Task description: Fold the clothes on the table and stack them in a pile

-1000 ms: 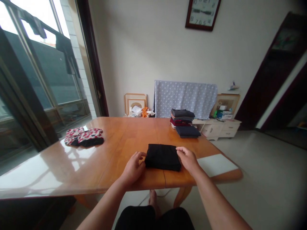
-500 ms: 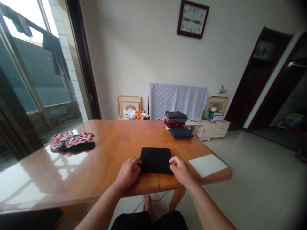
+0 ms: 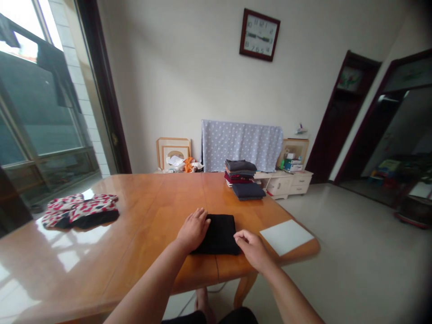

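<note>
A folded black garment point(image 3: 221, 235) lies flat near the front edge of the wooden table. My left hand point(image 3: 194, 229) rests over its left side, palm down with the fingers stretched out. At the opposite side, my right hand point(image 3: 250, 245) has its fingers curled in a pinch at the garment's right edge. What kind of garment it is cannot be made out.
The wooden table point(image 3: 151, 211) also bears folded clothes point(image 3: 241, 168) in a stack, a dark navy folded piece point(image 3: 249, 191), a white sheet point(image 3: 286, 237) to the right, and a red-and-white patterned garment point(image 3: 84, 209) at left. Behind stands a white cabinet point(image 3: 286, 184).
My left hand has moved from pinching the garment's left edge to lying flat on its left part. The right hand remains at the right edge. The view has turned slightly right.
</note>
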Motion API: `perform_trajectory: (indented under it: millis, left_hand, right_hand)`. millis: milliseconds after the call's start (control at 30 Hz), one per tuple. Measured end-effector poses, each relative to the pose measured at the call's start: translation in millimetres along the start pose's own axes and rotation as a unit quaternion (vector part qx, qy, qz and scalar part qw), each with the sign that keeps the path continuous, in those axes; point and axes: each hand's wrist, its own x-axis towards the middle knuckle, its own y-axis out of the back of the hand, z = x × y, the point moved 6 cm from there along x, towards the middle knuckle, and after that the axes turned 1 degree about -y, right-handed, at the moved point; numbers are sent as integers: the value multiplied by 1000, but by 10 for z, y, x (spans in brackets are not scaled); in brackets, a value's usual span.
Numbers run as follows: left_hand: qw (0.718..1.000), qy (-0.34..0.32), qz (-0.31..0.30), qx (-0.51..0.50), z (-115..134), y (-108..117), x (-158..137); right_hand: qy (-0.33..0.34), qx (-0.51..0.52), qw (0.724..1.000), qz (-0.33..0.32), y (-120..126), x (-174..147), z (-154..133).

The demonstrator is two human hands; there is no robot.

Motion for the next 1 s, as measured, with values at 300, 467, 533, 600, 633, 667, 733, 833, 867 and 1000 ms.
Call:
perform_trajectory:
  millis: [300, 467, 533, 600, 633, 667, 733, 833, 867, 1000]
  left_hand:
    - [996, 44, -71, 24, -158, -314, -129]
    - [995, 44, -81, 36, -149, -311, -108]
    - [994, 48, -88, 44, -151, -321, -105]
    - [992, 60, -97, 51, -160, -332, -103]
    - [991, 68, -102, 54, -165, -337, -102]
    - [990, 75, -106, 56, -169, -342, -100]
    - [988, 86, -115, 60, -177, -350, -95]
    - [986, 99, -122, 63, -196, -358, -92]
    - [985, 103, -123, 63, -203, -361, -91]
    - [985, 106, -121, 63, -218, -374, -90]
  right_hand:
    - [43, -117, 982, 142, 256, 314, -386]
    - [111, -246, 963, 30, -381, 518, -861]
    - [84, -304, 948, -39, -618, 570, -779]
    - [36, -350, 932, -86, -743, 588, -584]
    - [12, -367, 925, -98, -763, 585, -477]
    - [-8, -378, 920, -103, -766, 578, -379]
    - [-31, -390, 914, -102, -745, 561, -236]
    - [-45, -395, 912, -102, -734, 548, -135]
    - [-48, -394, 912, -105, -738, 549, -120]
    - [-54, -374, 919, -109, -744, 577, -107]
